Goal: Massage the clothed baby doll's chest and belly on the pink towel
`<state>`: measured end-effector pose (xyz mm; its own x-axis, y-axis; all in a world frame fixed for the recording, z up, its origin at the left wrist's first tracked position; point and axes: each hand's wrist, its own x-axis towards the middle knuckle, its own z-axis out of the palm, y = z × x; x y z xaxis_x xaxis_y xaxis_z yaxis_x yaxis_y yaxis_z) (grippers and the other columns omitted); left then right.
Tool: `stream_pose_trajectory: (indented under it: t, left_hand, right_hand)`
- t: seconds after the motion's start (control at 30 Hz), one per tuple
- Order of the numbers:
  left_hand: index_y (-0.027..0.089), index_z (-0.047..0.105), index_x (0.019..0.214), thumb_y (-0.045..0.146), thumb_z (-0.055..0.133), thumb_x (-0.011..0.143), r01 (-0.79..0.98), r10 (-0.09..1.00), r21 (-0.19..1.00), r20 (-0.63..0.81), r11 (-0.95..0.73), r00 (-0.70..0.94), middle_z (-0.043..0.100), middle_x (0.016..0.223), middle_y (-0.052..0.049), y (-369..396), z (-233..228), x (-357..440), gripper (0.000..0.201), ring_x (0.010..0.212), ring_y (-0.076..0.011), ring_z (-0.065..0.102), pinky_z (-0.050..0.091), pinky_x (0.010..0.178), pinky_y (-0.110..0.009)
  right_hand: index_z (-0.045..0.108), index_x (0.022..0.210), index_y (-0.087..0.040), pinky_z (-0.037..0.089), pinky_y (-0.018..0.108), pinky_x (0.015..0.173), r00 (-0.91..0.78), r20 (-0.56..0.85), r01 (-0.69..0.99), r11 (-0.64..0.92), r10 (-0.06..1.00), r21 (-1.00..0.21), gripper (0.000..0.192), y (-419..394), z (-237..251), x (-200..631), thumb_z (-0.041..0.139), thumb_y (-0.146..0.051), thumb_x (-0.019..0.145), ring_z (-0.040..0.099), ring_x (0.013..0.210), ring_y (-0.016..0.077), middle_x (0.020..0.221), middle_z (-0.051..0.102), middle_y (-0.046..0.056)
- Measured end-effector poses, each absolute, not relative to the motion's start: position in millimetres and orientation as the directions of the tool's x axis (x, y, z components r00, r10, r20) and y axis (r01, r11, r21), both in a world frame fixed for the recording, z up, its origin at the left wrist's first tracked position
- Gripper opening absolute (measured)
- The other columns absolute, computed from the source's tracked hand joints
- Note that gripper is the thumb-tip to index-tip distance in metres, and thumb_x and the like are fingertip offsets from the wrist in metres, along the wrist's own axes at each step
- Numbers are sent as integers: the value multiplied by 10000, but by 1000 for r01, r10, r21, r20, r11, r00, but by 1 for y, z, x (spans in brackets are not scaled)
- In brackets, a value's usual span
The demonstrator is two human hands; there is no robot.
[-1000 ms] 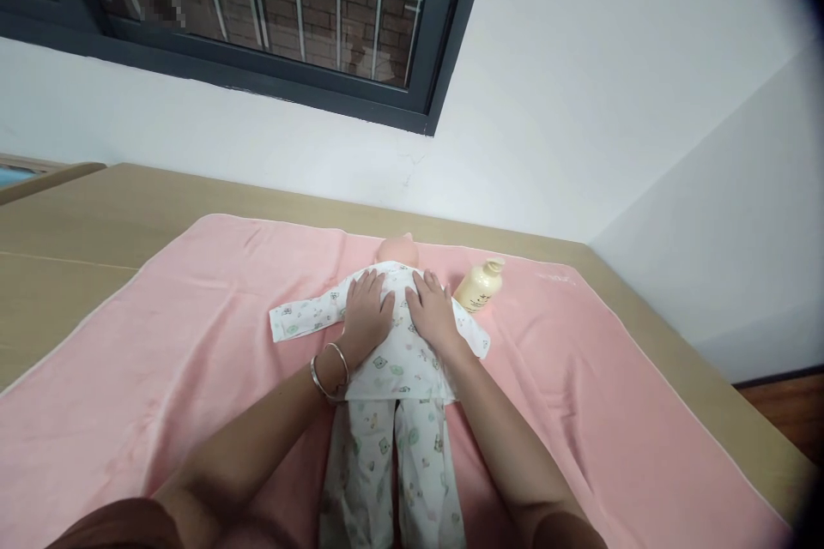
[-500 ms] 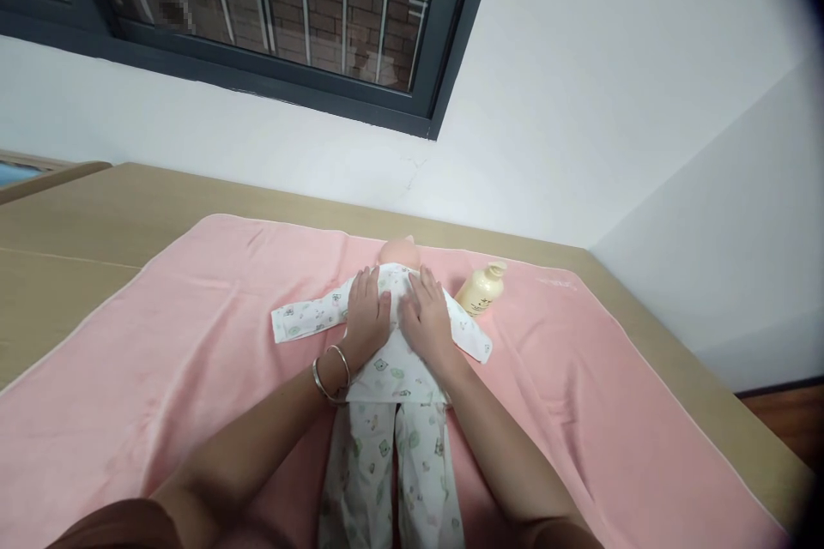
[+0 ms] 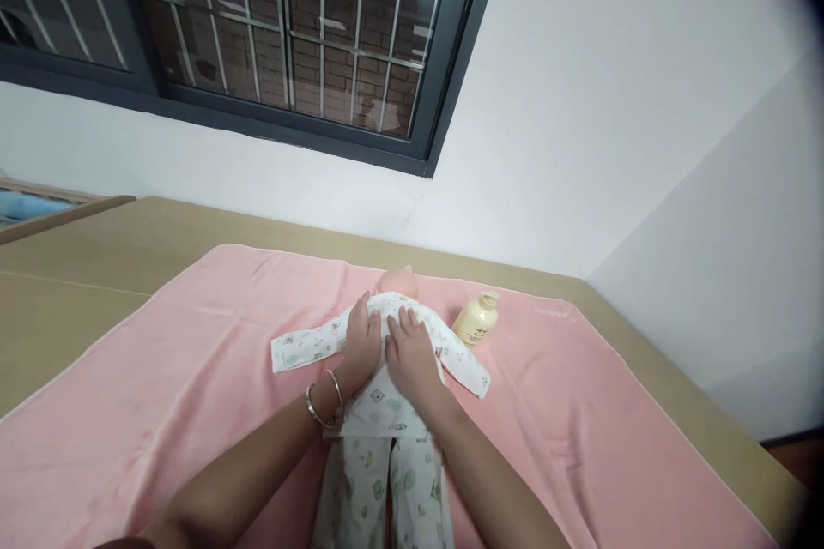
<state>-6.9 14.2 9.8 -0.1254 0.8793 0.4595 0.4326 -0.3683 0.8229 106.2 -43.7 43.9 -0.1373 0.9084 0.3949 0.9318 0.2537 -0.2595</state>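
Observation:
A baby doll (image 3: 397, 281) lies stretched out, its bare head at the far end. It wears a white printed top (image 3: 379, 412) and matching trousers (image 3: 415, 485), with both sleeves spread sideways. My left hand (image 3: 364, 341), a silver bangle at its wrist, rests on the left part of the upper body, tilted on its side with fingers stretched. Against the middle of the top lies my right hand (image 3: 412, 352), flat with fingers slightly apart. Neither hand grips anything. Which way the doll faces I cannot tell.
A cream pump bottle (image 3: 477, 319) leans by the right sleeve. Under everything is a pink blanket (image 3: 212, 343) on a wooden surface (image 3: 193, 227). Behind stand a white wall (image 3: 515, 189) and a barred window (image 3: 302, 43). A wooden edge (image 3: 70, 219) rises at the far left.
My right hand has slid left toward the middle of the top. My left hand has turned more onto its side. The view has tilted upward, so everything sits lower.

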Motion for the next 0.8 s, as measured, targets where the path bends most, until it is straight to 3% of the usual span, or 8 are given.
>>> stream_pose_trajectory:
  t: [0.07, 0.17, 0.3, 0.37, 0.43, 0.5, 0.67, 0.8]
  left_hand:
    - [159, 392, 1425, 420, 280, 999, 341, 905, 883, 393, -322, -163, 427, 1495, -160, 12, 21, -6, 512, 1399, -246, 397, 345, 1164, -484]
    - [189, 402, 1423, 427, 305, 993, 192, 931, 934, 333, -303, -152, 400, 1522, -121, 4, 41, 1, 501, 1432, -225, 342, 262, 1208, -453]
    - [231, 446, 1395, 461, 387, 964, -253, 980, 958, 169, -138, 105, 377, 1545, -72, -5, 75, 27, 492, 1449, -202, 312, 214, 1222, -385]
    - [215, 430, 1408, 534, 364, 946, -499, 930, 846, 9, 188, 366, 370, 1546, -100, -2, 92, 45, 565, 1413, -222, 384, 299, 1183, -382]
    - [145, 381, 1440, 620, 329, 914, -544, 787, 664, -110, 513, 608, 385, 1519, -184, 6, 104, 64, 711, 1369, -263, 447, 387, 1121, -410]
    - [92, 289, 1482, 638, 321, 900, -529, 694, 535, -161, 659, 702, 378, 1504, -238, 17, 110, 80, 799, 1354, -275, 465, 448, 1061, -412]
    - [103, 196, 1516, 579, 331, 916, -575, 695, 429, -206, 697, 689, 376, 1503, -234, 36, 103, 103, 778, 1325, -254, 497, 500, 981, -376]
    - [85, 230, 1500, 569, 330, 922, -575, 679, 403, -186, 712, 710, 438, 1453, -238, 36, 100, 108, 761, 1251, -254, 564, 517, 951, -376]
  right_hand:
    - [481, 1415, -169, 254, 545, 1146, -176, 328, 922, 272, 928, -274, 453, -45, 52, 107, 366, -231, 981, 248, 1447, 311, 1541, 339, 126]
    - [464, 1421, -144, 275, 532, 1143, -108, 391, 902, 255, 914, -348, 480, -45, 74, 127, 398, -222, 951, 247, 1448, 299, 1543, 324, 153]
    - [448, 1427, -79, 217, 536, 1175, 176, 562, 861, 150, 809, -485, 529, -41, 103, 179, 373, -258, 934, 186, 1468, 292, 1560, 271, 172]
    - [488, 1390, -48, 209, 511, 1188, 250, 579, 824, 143, 776, -548, 530, -38, 107, 205, 351, -255, 922, 273, 1441, 278, 1506, 376, 181]
    - [520, 1364, -61, 255, 469, 1182, 288, 571, 786, 150, 769, -600, 526, -33, 105, 225, 316, -221, 907, 392, 1384, 245, 1425, 495, 161]
    - [518, 1367, -69, 302, 440, 1165, 307, 548, 776, 129, 778, -618, 544, -28, 100, 236, 292, -173, 883, 437, 1353, 225, 1399, 527, 146]
    - [461, 1380, 47, 265, 479, 1170, 212, 464, 906, 5, 860, -424, 586, -19, 93, 237, 346, -102, 824, 314, 1418, 297, 1478, 405, 217]
    - [525, 1330, 18, 254, 517, 1152, 192, 461, 959, -66, 867, -276, 531, -23, 98, 226, 365, -76, 833, 378, 1371, 315, 1398, 506, 211]
